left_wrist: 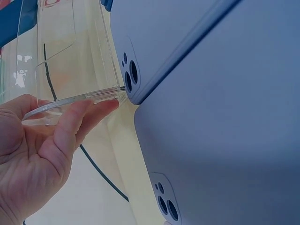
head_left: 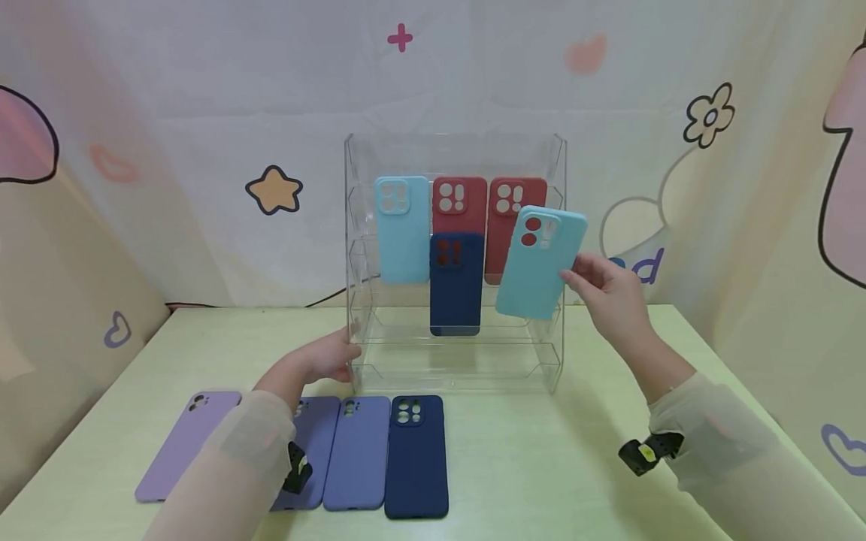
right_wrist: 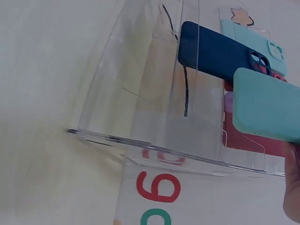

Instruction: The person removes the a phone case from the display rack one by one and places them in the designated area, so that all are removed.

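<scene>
My right hand (head_left: 612, 297) pinches a turquoise phone case (head_left: 537, 270) by its right edge. The case is tilted, in front of the right side of a clear acrylic display rack (head_left: 456, 381), and partly covers a red case (head_left: 497, 252). My left hand (head_left: 331, 355) grips the rack's left side panel low down; in the left wrist view the thumb and fingers (left_wrist: 70, 124) lie on either side of that panel. In the rack stand a light blue case (head_left: 404, 252), another red case (head_left: 460, 214) and, one tier lower, a dark blue case (head_left: 456, 293).
On the table (head_left: 528, 458) before the rack lie another dark blue case (head_left: 416, 473), a periwinkle case (head_left: 356, 458), a second periwinkle case (head_left: 316, 451) partly under my left sleeve, and a lilac case (head_left: 183, 451). A patterned cloth (head_left: 460, 90) hangs behind the rack.
</scene>
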Demonstrator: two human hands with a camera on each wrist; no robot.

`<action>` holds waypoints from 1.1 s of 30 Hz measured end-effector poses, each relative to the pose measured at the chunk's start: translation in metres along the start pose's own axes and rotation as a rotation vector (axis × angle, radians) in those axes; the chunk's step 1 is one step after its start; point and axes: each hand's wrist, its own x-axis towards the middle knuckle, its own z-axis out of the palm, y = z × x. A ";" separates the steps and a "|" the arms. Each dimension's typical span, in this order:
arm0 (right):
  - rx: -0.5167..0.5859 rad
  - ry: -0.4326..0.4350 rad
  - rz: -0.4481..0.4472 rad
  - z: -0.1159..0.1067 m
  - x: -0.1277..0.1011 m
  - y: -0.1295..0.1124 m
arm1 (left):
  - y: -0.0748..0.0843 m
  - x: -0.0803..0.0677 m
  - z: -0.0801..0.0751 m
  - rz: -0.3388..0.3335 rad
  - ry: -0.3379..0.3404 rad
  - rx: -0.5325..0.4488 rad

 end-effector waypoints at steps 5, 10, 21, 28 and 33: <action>0.040 -0.141 0.079 0.002 -0.015 0.012 | 0.000 0.000 0.001 0.008 -0.003 -0.008; 0.074 -0.270 0.143 0.012 -0.033 0.027 | -0.002 0.001 0.001 -0.008 -0.014 -0.009; 0.196 -0.448 0.220 0.031 -0.064 0.042 | -0.006 0.001 0.000 -0.001 -0.002 -0.001; 0.246 -0.506 0.262 0.039 -0.077 0.046 | -0.004 0.001 0.000 0.004 0.000 0.005; 0.254 -0.543 0.296 0.045 -0.086 0.045 | -0.004 0.000 0.000 0.010 -0.004 0.011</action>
